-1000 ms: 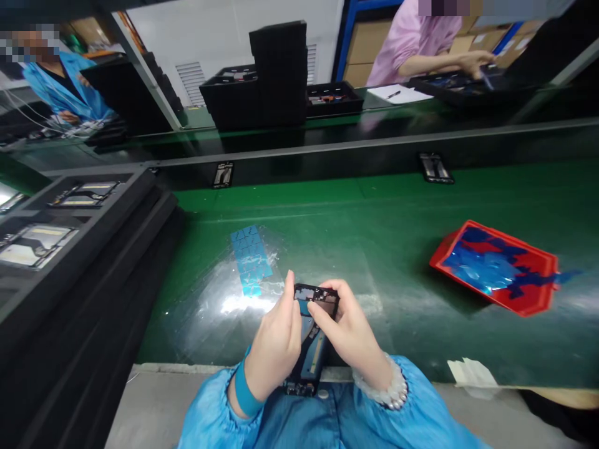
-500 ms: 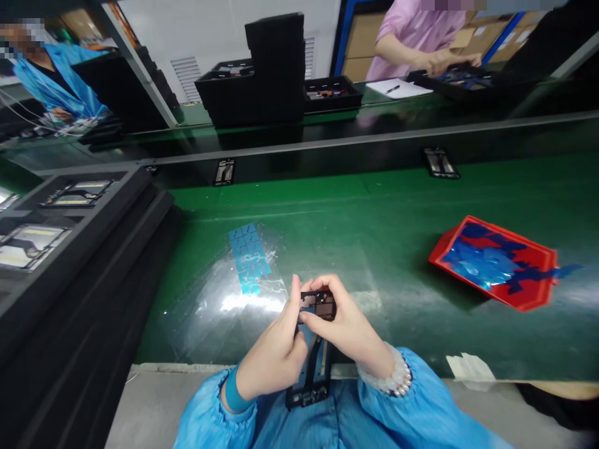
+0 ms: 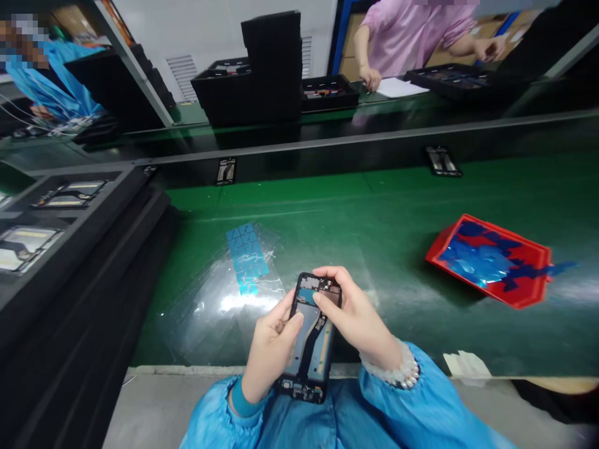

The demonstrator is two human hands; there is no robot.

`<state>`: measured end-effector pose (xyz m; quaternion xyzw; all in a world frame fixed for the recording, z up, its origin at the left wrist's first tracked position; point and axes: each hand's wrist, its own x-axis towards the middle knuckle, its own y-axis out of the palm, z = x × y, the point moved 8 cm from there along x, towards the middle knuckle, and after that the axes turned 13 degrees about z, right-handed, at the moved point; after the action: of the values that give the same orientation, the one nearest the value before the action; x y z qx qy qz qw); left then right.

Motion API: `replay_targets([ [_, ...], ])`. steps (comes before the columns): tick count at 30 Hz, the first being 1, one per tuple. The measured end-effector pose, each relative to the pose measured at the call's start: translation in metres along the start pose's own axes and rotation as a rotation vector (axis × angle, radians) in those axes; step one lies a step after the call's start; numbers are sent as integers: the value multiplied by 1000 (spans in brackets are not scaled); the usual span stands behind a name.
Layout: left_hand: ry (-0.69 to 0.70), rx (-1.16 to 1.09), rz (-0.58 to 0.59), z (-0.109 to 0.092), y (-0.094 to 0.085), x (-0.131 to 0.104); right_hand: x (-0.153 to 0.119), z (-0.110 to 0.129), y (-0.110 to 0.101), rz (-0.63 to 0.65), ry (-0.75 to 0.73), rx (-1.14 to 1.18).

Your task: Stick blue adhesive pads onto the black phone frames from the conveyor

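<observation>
Between my hands is an opened phone frame, its inner side facing up, with a black ribbon cable down its middle. My left hand grips its left edge, thumb lying on top. My right hand holds the upper right edge, and its thumb presses near a blue film piece in the frame's upper part. Beyond my left hand, a clear sheet with blue die-cut stickers lies on the green bench.
On the right stands a red bin of blue film scraps. Black foam trays with phone frames are stacked at left. Two more phone frames lie along the back ledge. Two co-workers sit across; a pink sleeve shows.
My left hand has shifted down along the phone frame and its fingers no longer cover the top. The frame now lies flatter and more in view. The co-worker in pink has spread their hands apart.
</observation>
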<state>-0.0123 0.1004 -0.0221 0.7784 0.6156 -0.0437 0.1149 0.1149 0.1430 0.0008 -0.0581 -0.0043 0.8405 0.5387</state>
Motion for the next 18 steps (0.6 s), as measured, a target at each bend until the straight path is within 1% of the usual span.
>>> replay_targets([
  [3,-2,68,-15,-2,-2,-3,-2,3,2,18,-25,-41],
  [7,35,220,-9,-9,-2,-7,-2,2,2,45,-28,-57],
  [9,47,269,22,-12,-2,-7,-1,7,1,72,-68,-190],
  [10,48,272,33,-13,-2,-6,-2,11,0,57,-95,-291],
  [11,44,258,34,-13,-4,-5,-3,16,-2,6,-128,-405],
  [13,28,197,-3,-13,-8,-4,-12,32,-6,-169,-234,-632],
  [14,22,165,-35,-14,-10,-4,-18,40,-4,-250,-310,-726],
  [15,22,140,-67,-14,-12,-4,-23,48,1,-301,-392,-801],
  [16,26,126,-90,-15,-12,-4,-28,54,9,-317,-471,-859],
  [18,37,124,-116,-15,-12,-5,-33,62,24,-293,-574,-943],
])
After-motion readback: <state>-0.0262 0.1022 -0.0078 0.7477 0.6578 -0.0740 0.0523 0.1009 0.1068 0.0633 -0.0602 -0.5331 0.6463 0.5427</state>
